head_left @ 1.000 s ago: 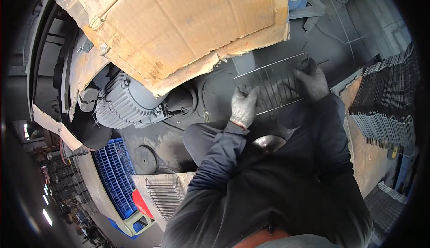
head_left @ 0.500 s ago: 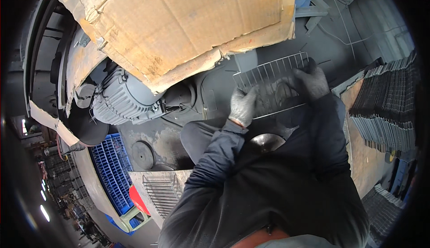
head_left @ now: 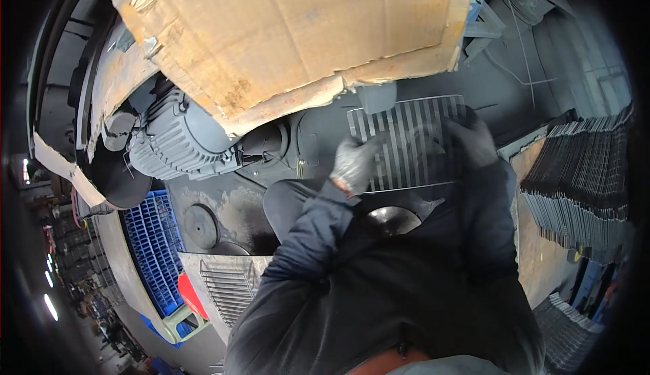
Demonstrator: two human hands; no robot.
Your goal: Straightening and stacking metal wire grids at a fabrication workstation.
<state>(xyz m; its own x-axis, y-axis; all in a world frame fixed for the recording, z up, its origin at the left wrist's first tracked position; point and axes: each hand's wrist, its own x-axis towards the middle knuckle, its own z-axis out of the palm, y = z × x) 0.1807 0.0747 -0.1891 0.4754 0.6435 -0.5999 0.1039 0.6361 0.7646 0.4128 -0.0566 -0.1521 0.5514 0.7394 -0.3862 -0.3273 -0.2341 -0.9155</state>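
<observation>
A rectangular wire rack [head_left: 408, 138] with many thin parallel bars is held up in front of me, its bars smeared by motion. My left hand [head_left: 355, 164], in a grey glove, is closed on its left edge with the thumb towards the bars. At the opposite edge my right hand [head_left: 475, 143], gloved and blurred, grips the rack. Behind the bars a dark machine part is only partly visible. Below the rack, close to my lap, sits a shiny round metal piece [head_left: 395, 221].
A torn cardboard sheet [head_left: 291, 36] hangs above a grey ribbed motor [head_left: 179, 138]. At right stands a thick stack of wire racks [head_left: 575, 179] on a board. Lower left are another wire rack [head_left: 229, 287], a blue plastic crate [head_left: 152, 250] and a round disc [head_left: 200, 226].
The rack has tilted so that its bars show more face-on, still between both hands. My view has shifted slightly, moving the surroundings within it.
</observation>
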